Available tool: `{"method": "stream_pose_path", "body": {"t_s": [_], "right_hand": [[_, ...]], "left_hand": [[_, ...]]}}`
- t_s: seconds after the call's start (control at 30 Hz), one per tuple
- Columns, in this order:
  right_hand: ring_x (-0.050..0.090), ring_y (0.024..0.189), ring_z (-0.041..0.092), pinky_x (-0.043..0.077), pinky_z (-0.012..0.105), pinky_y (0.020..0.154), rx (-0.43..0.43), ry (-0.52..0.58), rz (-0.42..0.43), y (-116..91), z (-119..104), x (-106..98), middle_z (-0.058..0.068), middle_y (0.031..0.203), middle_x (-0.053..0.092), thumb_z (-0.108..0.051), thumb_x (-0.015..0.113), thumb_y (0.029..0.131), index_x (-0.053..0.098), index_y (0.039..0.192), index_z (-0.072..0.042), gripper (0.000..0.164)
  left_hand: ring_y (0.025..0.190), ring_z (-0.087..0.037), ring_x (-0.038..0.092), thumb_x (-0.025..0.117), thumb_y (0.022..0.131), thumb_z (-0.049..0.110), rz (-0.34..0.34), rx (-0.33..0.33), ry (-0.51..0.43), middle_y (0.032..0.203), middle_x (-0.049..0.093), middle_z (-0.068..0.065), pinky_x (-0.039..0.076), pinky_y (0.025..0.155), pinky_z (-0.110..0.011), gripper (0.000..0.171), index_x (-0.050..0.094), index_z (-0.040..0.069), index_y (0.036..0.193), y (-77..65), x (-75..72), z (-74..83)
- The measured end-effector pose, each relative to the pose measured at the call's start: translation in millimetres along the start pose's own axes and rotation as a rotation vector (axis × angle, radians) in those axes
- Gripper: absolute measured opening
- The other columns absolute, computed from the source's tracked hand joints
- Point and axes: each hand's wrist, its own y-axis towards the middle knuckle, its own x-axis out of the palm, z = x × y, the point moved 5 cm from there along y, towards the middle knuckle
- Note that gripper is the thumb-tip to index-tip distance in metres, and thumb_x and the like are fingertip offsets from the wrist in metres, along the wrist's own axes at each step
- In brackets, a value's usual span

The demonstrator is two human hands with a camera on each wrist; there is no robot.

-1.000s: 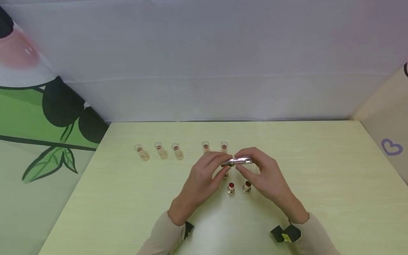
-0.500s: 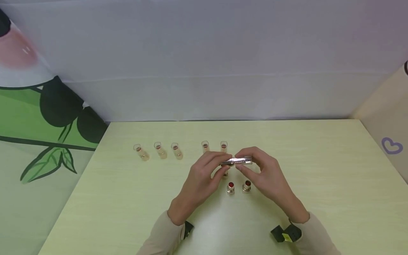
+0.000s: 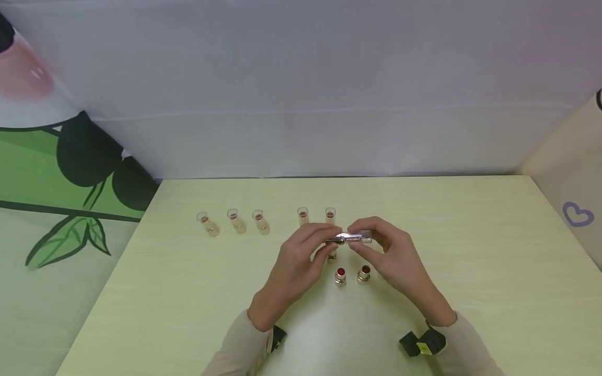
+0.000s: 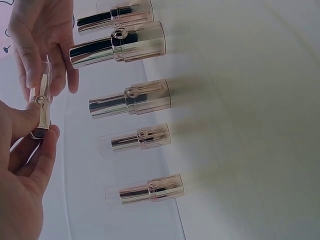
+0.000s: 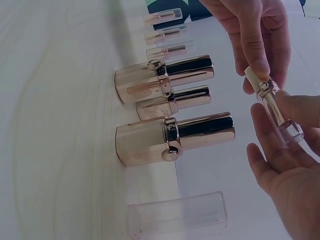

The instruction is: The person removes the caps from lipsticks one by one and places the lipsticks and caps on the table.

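A shiny lipstick (image 3: 345, 238) lies level between the two hands, above the table. My left hand (image 3: 296, 256) pinches its metallic base end between thumb and fingers. At the other end, my right hand (image 3: 388, 256) pinches the clear cap (image 5: 291, 134) that sits around the tube. Below the hands stand uncapped lipsticks: one with a red tip (image 3: 340, 277), a darker-tipped one (image 3: 364, 273) to its right, and a third (image 3: 332, 255) partly hidden by the left fingers. A loose clear cap (image 5: 177, 215) stands upright near them in the right wrist view.
Three lipsticks in clear caps stand in a row at the back left, among them a leftmost one (image 3: 208, 224). Two more capped ones, including a right one (image 3: 331, 215), stand just behind the hands. The pale table (image 3: 188, 313) meets a white backdrop (image 3: 301, 141).
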Motion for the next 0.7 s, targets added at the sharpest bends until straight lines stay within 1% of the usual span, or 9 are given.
{"method": "stream_pose_path", "body": {"t_s": [0.2,0.4,0.57,0.7], "right_hand": [[0.069,0.104,0.011,0.05,0.019,0.11,-0.003,-0.025,0.015,0.3,-1.6,1.7,0.002,0.115,0.073,-0.001,0.08,0.09,0.071,0.117,-0.008,0.029],[0.07,0.103,0.01,0.05,0.018,0.11,-0.01,-0.061,0.023,0.3,-1.2,3.0,0.0,0.114,0.073,0.002,0.079,0.089,0.071,0.116,-0.011,0.031],[0.071,0.104,0.01,0.051,0.02,0.111,-0.01,-0.041,0.016,0.5,1.0,0.5,0.005,0.116,0.073,0.0,0.079,0.091,0.071,0.116,-0.011,0.029],[0.071,0.106,0.009,0.049,0.018,0.112,0.0,-0.014,0.034,1.3,2.3,-5.9,0.008,0.117,0.073,0.001,0.078,0.091,0.071,0.117,-0.011,0.029]], "left_hand": [[0.114,-0.018,0.07,0.077,0.094,0.006,0.004,-0.008,0.009,0.119,0.074,-0.006,0.06,0.096,-0.025,0.025,0.075,0.006,0.119,-1.0,0.0,-1.9],[0.113,-0.018,0.07,0.077,0.094,0.006,0.01,-0.008,0.021,0.118,0.074,-0.005,0.06,0.096,-0.025,0.024,0.075,0.006,0.118,-1.8,0.2,-2.8],[0.112,-0.017,0.07,0.077,0.094,0.005,0.007,-0.018,0.004,0.119,0.074,-0.005,0.059,0.098,-0.024,0.025,0.075,0.006,0.119,-2.9,-1.3,-5.8],[0.108,-0.016,0.072,0.079,0.092,0.003,0.038,-0.035,-0.023,0.118,0.074,-0.005,0.06,0.096,-0.024,0.027,0.074,0.005,0.118,-4.0,-5.0,-10.6]]}}
